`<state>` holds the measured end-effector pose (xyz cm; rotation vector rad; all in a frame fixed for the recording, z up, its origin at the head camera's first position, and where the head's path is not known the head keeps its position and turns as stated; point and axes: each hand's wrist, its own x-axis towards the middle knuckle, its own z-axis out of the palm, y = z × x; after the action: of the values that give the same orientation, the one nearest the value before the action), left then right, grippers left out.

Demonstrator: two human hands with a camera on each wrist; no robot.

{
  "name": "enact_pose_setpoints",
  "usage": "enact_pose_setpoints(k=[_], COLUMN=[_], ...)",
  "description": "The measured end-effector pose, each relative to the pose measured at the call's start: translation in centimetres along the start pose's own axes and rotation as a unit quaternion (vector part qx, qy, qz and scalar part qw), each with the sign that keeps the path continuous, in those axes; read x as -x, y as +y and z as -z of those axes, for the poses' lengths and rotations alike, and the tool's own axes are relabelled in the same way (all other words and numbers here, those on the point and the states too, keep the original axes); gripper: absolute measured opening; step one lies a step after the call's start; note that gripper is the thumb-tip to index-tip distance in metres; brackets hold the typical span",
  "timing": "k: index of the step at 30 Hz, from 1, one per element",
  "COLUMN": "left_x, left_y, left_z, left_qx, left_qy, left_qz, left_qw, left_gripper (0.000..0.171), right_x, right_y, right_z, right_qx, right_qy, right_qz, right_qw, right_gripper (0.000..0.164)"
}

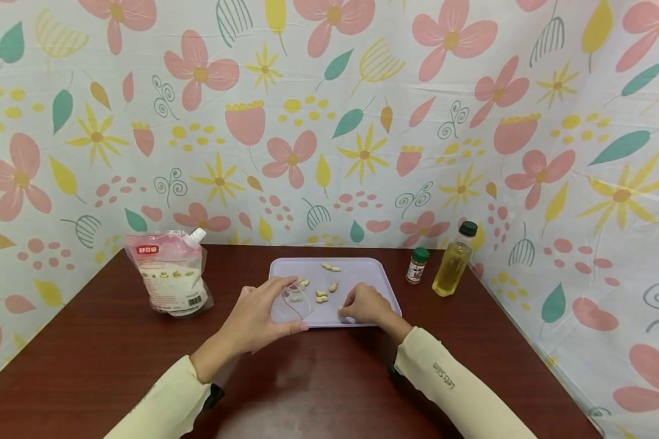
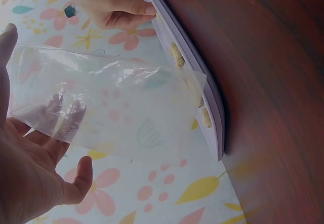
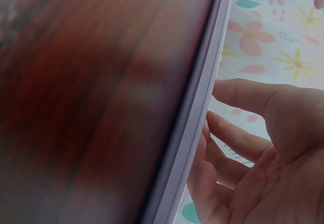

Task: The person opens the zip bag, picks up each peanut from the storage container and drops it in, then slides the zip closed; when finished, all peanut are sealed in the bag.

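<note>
A clear plastic bag point(image 1: 295, 306) is held by my left hand point(image 1: 258, 314), its thumb and fingers spread wide around it. In the left wrist view the bag point(image 2: 126, 100) stretches from the fingers toward the tray's edge. My right hand point(image 1: 368, 303) is low over the front right of the pale lilac tray point(image 1: 362, 268), its thumb and fingertips pinching a peanut point(image 1: 340, 310). Several unshelled peanuts point(image 1: 321, 294) are scattered on the tray, some seen through the bag. The right wrist view shows the right hand point(image 3: 268, 143) beyond the tray rim, its fingertips partly hidden.
To the left stands a pink-and-white spouted pouch point(image 1: 170, 277). Right of the tray are a small green-capped seasoning jar point(image 1: 416, 267) and a dark-capped bottle of yellow oil point(image 1: 453, 265). A flowered cloth point(image 1: 291, 201) hangs behind the dark wooden table point(image 1: 318, 390).
</note>
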<state>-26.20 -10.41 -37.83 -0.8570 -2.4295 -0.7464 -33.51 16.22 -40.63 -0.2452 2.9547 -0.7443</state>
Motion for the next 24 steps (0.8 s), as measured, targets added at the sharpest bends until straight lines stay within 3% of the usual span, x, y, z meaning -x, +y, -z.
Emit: enact_pose_setpoints(k=[24], left_x=[-0.04], left_y=[-0.22], left_z=[-0.31], left_qx=[0.005], left_qy=[-0.003], left_qz=[0.014], left_qw=[0.9999], left_gripper=[0.079], right_x=[-0.01], right_y=[0.20], right_z=[-0.04], right_qx=[-0.016], right_qy=[0.004], right_qz=[-0.002], right_qw=[1.000], right_gripper=[0.016])
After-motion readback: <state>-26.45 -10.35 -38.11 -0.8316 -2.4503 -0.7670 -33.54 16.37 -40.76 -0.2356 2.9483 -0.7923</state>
